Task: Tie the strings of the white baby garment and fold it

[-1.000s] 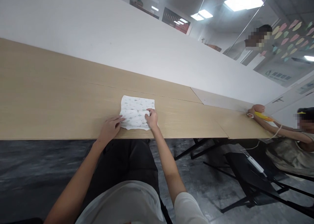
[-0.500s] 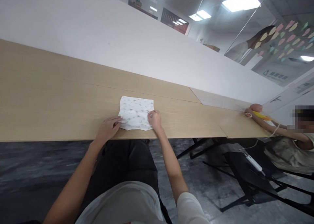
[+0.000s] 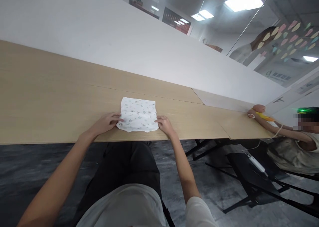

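A white cloth (image 3: 138, 115) with a small dark print, maybe a folded garment, lies nearly flat on the wooden table in front of me. Its lower edge is slightly wavy, and a faint crease crosses its middle. At its left edge, my left hand (image 3: 108, 122) has thumb and fingers closed on the fabric. On the opposite side my right hand (image 3: 164, 124) pinches the right edge. The fingertips of both hands partly cover the cloth's sides.
The long table (image 3: 62, 111) runs along a white wall (image 3: 112, 51) with glass above. At the far right a person (image 3: 296, 140) sits handling a doll (image 3: 259, 109) in yellow. A black folding chair (image 3: 246, 170) with a white power strip (image 3: 258, 164) stands right of me.
My right hand has shifted from on top of the cloth to its right edge. My left hand has moved slightly left and up along the left edge. The cloth looks smoother and wider at the bottom.
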`<state>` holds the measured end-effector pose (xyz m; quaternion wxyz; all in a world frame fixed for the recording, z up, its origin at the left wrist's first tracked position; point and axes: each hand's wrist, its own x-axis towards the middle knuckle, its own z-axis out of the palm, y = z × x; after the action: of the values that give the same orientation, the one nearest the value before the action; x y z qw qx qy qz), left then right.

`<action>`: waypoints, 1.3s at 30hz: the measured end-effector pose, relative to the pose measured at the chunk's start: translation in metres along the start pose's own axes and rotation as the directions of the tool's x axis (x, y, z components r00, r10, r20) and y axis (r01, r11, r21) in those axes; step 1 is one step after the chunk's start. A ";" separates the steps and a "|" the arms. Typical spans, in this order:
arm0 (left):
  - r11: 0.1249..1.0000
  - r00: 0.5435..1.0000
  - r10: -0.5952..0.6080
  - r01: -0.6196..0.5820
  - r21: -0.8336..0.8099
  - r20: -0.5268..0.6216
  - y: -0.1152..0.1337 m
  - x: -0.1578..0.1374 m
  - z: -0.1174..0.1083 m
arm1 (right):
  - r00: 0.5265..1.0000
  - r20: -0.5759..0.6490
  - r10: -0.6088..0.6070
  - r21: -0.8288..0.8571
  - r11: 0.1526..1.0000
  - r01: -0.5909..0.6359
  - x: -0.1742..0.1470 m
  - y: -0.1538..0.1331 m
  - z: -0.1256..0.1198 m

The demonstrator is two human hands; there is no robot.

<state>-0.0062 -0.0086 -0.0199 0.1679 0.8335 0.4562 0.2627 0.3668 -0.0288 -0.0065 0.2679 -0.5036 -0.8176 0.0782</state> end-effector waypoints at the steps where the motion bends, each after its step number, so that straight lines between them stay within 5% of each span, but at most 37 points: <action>1: 1.000 1.000 0.006 -0.006 -0.001 -0.012 0.001 -0.001 0.001 | 1.000 -0.008 0.001 0.021 1.000 -0.001 -0.001 -0.001 0.000; 8: 0.993 0.997 -0.043 0.036 -0.111 -0.057 0.019 -0.021 -0.005 | 0.993 -0.098 0.066 0.408 0.913 -0.020 -0.016 -0.008 -0.010; 14: 0.932 0.974 -0.188 0.137 -0.335 -0.126 0.040 -0.013 -0.018 | 0.937 -0.096 0.336 0.679 0.711 -0.185 0.001 -0.011 -0.013; 18: 0.836 0.875 -0.402 0.230 -0.498 -0.271 0.041 0.024 -0.014 | 0.812 -0.126 0.570 0.711 0.622 -0.327 0.045 -0.009 0.004; 22: 0.737 0.776 -0.589 0.400 -0.545 -0.226 0.030 0.056 -0.002 | 0.733 -0.126 0.668 0.621 0.630 -0.467 0.079 -0.009 0.029; 25: 0.755 0.746 -0.633 0.537 -0.377 -0.204 0.022 0.062 0.001 | 0.746 -0.109 0.657 0.473 0.694 -0.542 0.087 -0.010 0.038; 28: 0.790 0.764 -0.612 0.584 -0.185 -0.203 0.020 0.061 -0.002 | 0.772 -0.124 0.623 0.371 0.751 -0.546 0.084 -0.012 0.038; 39: 0.874 0.856 -0.486 0.476 -0.098 -0.176 0.038 0.045 -0.012 | 0.823 -0.126 0.553 0.318 0.809 -0.495 0.064 -0.023 0.027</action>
<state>0.0320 0.0102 0.0226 0.2038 0.6587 0.6572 0.3045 0.3123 0.0196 0.0032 0.3879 -0.6742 -0.5937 0.2064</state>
